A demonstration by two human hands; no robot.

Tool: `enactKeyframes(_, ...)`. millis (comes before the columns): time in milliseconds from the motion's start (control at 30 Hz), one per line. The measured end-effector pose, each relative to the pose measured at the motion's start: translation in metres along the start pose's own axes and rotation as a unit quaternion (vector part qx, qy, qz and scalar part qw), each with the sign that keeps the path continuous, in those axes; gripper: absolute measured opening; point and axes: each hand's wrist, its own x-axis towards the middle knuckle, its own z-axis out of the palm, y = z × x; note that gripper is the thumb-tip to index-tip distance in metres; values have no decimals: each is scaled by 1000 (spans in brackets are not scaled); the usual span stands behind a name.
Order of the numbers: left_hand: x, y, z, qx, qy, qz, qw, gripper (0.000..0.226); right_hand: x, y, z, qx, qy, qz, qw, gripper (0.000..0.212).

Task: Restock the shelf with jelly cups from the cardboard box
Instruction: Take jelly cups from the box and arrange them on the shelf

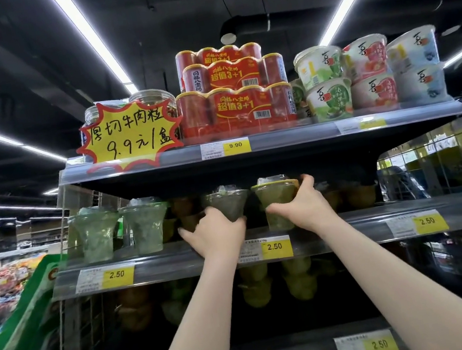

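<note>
Both my arms reach up to the middle shelf (177, 261). My left hand (214, 233) grips a dark green jelly cup (225, 203) from below, at the shelf's front edge. Just to its right, my right hand (300, 206) holds a lighter green jelly cup (277, 197) by its side, standing on the shelf. Two pale green jelly cups (96, 232) (145, 223) stand at the shelf's left. More cups sit dimly behind and on the shelf below (274, 287). The cardboard box is out of view.
The top shelf carries red can packs (235, 103), large jelly tubs (369, 76), clear jars and a yellow starburst price sign (130, 134). Yellow 2.50 price tags line the shelf edges. A green display bin (16, 345) with snacks stands at the left.
</note>
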Motion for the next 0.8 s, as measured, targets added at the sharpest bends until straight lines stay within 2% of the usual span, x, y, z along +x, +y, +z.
enactKeyframes(67, -1, -1, -1, 0, 5, 2, 1000, 56, -6, 2, 3, -101, 21, 10, 995, 103)
enactKeyframes(100, -2, -2, -2, 1, 8, 4, 1000, 54, -9, 3, 5, -136, 30, 4, 990, 95)
enactKeyframes(200, -5, -9, -8, 6, 27, 10, 1000, 51, -13, 1, 9, -139, 33, -18, 990, 61)
enactKeyframes(267, -7, -16, -12, 9, 47, 13, 999, 50, -14, -3, 13, -122, 19, -24, 992, 51)
enactKeyframes(400, -10, -27, -19, -7, 79, 19, 997, 53, -15, -16, 29, -99, 3, -34, 995, 49)
enactKeyframes(533, -9, -39, -21, -48, 103, 21, 993, 72, -15, -26, 45, -83, -3, -32, 996, 51)
enactKeyframes(800, -6, -51, -19, -43, 122, 24, 991, 58, -19, -30, 53, -95, 4, -41, 995, 59)
